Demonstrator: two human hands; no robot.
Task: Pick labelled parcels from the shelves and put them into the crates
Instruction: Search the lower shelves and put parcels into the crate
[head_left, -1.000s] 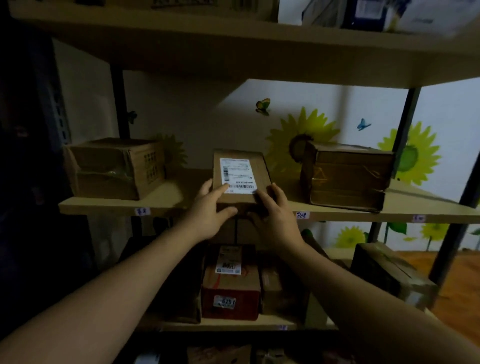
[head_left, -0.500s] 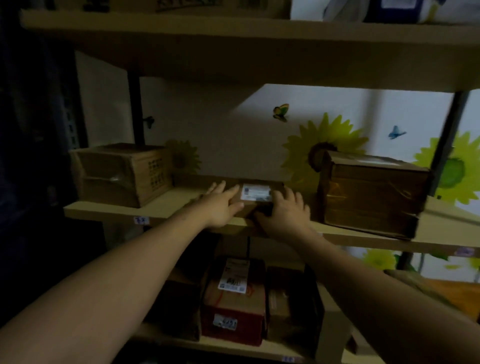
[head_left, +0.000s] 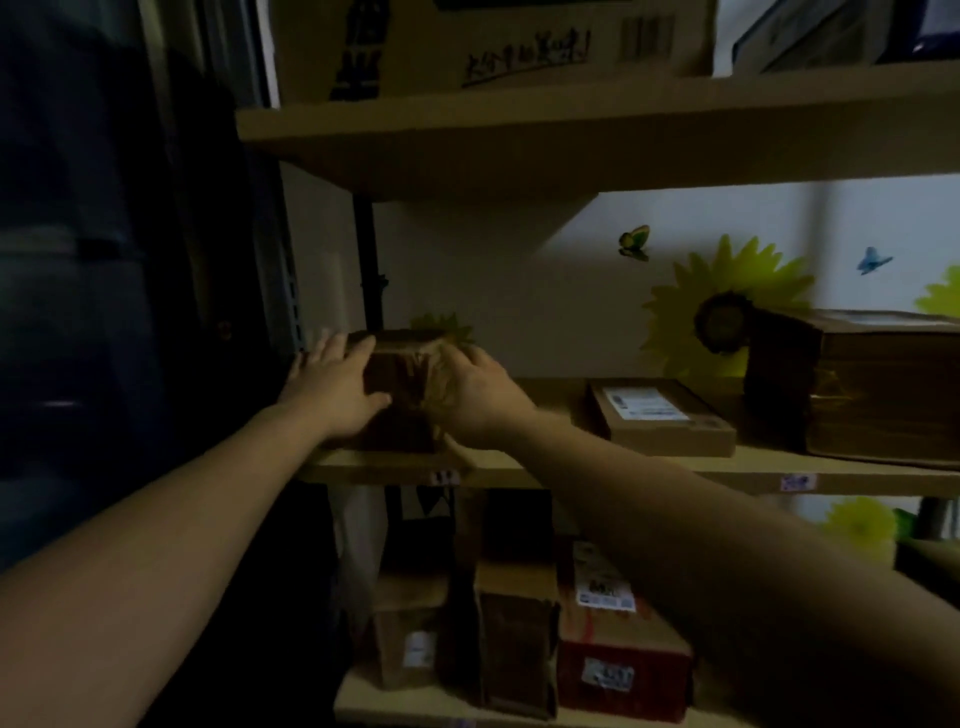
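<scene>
Head camera, dim light: two bare forearms reach forward to the middle shelf. The left hand presses straight fingers flat against the left side of a brown box, thumb across its front. The right hand curls its fingers over the box's upper right edge. The box sits at the shelf's left end, with no label visible from here. Further right lie a flat labelled parcel and a large taped carton. This looks like the picking step. Next, the box needs lifting clear, checking for a label, and carrying to a crate; none is in view.
</scene>
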